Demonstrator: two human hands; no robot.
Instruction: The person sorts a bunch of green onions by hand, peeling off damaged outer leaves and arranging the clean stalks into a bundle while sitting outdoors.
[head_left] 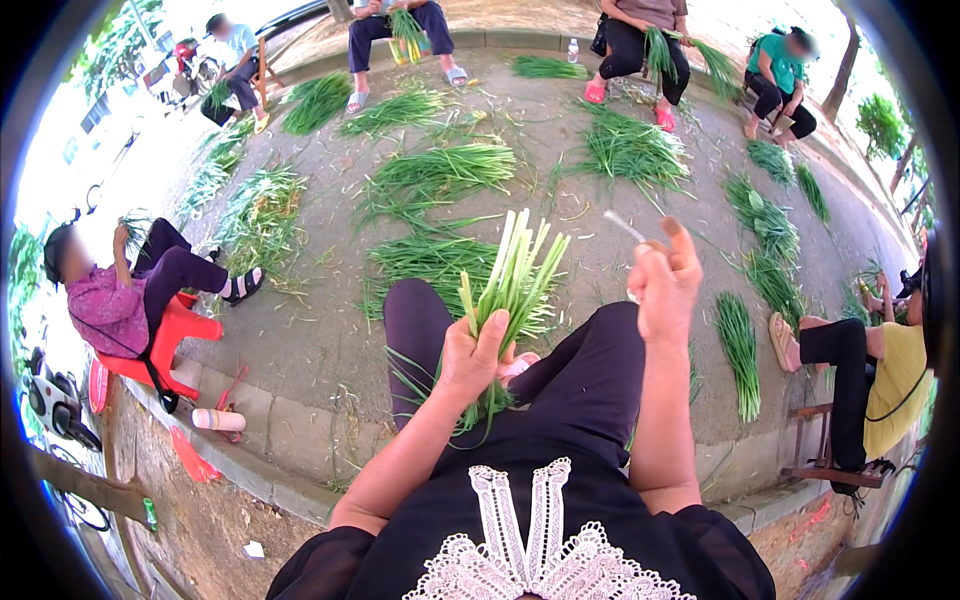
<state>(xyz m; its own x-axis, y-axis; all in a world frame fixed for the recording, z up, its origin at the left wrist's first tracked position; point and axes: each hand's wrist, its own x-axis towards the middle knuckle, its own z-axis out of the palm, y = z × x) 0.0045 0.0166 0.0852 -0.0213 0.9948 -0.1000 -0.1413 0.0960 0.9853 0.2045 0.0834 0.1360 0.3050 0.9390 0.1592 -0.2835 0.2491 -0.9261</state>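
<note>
Black top with white lace trim, black trousers, bare forearms

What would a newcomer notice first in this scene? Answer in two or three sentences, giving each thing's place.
At centre, the left hand grips an upright bundle of green stalks, while the right hand is raised beside it pinching a thin pale strip. Beyond, loose green piles cover the pavement, ringed by seated people.

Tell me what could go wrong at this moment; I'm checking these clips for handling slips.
1. The left hand grips the bunch of green stalks only near its base; the tops fan out loosely, so stalks could slide out onto the pavement.
2. The right hand pinches a thin pale strip by its end; it might snap or drop.
3. The right hand is raised apart from the bunch, so the left alone steadies it.
</note>
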